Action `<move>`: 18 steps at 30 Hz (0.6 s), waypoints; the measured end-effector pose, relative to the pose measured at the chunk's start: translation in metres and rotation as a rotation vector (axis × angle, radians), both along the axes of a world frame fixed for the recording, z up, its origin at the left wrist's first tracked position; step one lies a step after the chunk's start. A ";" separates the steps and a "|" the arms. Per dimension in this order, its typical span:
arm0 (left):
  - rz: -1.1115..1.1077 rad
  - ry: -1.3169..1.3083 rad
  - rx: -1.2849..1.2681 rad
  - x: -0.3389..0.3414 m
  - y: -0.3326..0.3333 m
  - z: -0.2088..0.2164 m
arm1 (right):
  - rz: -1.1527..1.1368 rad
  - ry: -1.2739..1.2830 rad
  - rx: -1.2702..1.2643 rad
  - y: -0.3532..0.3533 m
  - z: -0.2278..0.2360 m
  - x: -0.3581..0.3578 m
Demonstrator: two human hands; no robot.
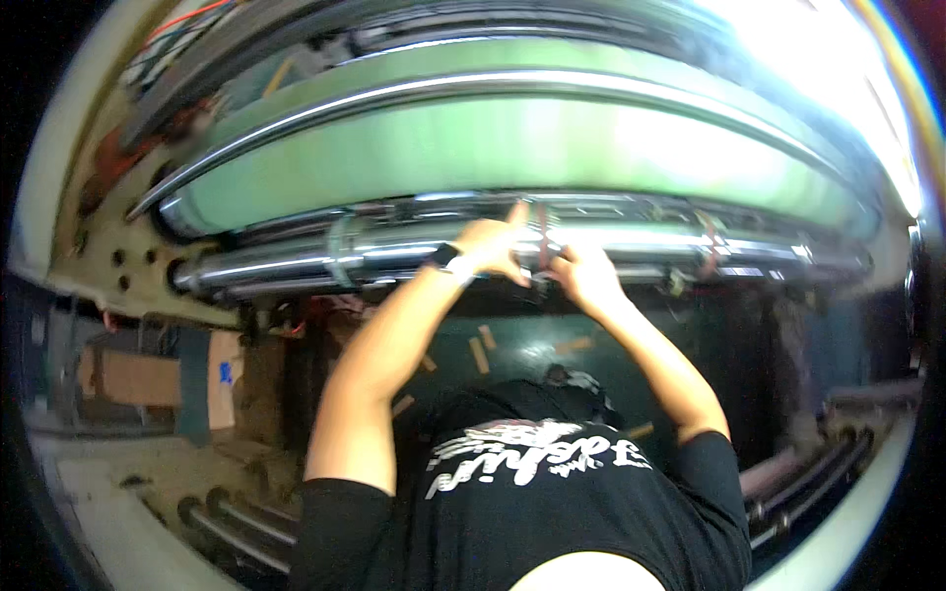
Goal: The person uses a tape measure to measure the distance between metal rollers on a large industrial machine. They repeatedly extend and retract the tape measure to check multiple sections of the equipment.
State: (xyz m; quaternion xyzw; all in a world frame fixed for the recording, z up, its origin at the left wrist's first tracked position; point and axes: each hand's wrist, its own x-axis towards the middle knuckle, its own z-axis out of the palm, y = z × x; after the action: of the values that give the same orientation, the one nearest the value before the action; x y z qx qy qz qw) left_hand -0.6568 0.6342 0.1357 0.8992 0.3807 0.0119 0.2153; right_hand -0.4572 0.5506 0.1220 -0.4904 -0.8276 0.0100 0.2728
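A polished metal roller (636, 240) runs across the machine in front of me. Around its middle goes a narrow reddish-brown band (543, 234). My left hand (491, 246) rests on the roller just left of this band, thumb and forefinger spread apart. On the band's other side, low on the roller, my right hand (589, 280) has its fingers bent inward near the band's lower end. Whatever the right fingertips pinch is too small and blurred to name. A dark wristband (445, 256) sits on my left wrist.
Behind the roller lies a wide pale-green cylinder (443, 148), with a thin shiny bar (473, 85) above it. A pale ring (343, 248) and another reddish band (709, 244) circle the roller. Below, strips (479, 355) lie on a dark green surface. Cardboard (133, 376) stands at left.
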 end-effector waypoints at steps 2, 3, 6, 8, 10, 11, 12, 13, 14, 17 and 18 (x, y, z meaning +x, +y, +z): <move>0.008 -0.022 0.011 0.002 -0.001 -0.003 | -0.052 0.042 -0.094 -0.001 0.007 -0.010; 0.018 -0.063 0.063 0.004 -0.005 -0.003 | -0.065 -0.033 -0.113 0.001 0.007 -0.007; 0.048 -0.046 0.119 0.007 -0.007 -0.005 | -0.057 -0.252 -0.113 0.002 0.018 -0.012; 0.083 -0.038 0.200 0.002 -0.007 -0.013 | -0.061 -0.295 -0.210 0.010 0.007 -0.009; 0.096 -0.002 0.200 0.002 -0.007 -0.017 | -0.066 -0.276 -0.232 0.011 -0.011 -0.006; 0.097 -0.011 0.209 0.008 -0.007 -0.022 | -0.096 -0.252 -0.306 0.005 -0.025 0.001; 0.089 -0.026 0.217 0.014 -0.006 -0.025 | -0.137 -0.233 -0.383 -0.004 -0.038 0.007; 0.076 -0.023 0.243 0.018 -0.005 -0.025 | -0.131 -0.122 -0.383 -0.013 -0.058 0.008; 0.063 -0.015 0.263 0.020 -0.004 -0.026 | -0.122 -0.008 -0.391 -0.018 -0.078 0.004; 0.020 0.057 0.246 0.025 -0.002 -0.027 | -0.242 0.537 -0.538 -0.034 -0.132 -0.035; -0.001 0.079 0.257 0.024 -0.002 -0.024 | -0.242 0.793 -0.585 -0.033 -0.158 -0.043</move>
State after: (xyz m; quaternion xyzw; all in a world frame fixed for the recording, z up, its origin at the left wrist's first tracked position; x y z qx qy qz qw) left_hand -0.6325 0.6318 0.1113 0.9193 0.3839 0.0250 0.0831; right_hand -0.5006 0.5178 -0.0359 -0.5972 -0.5603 0.3950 0.4165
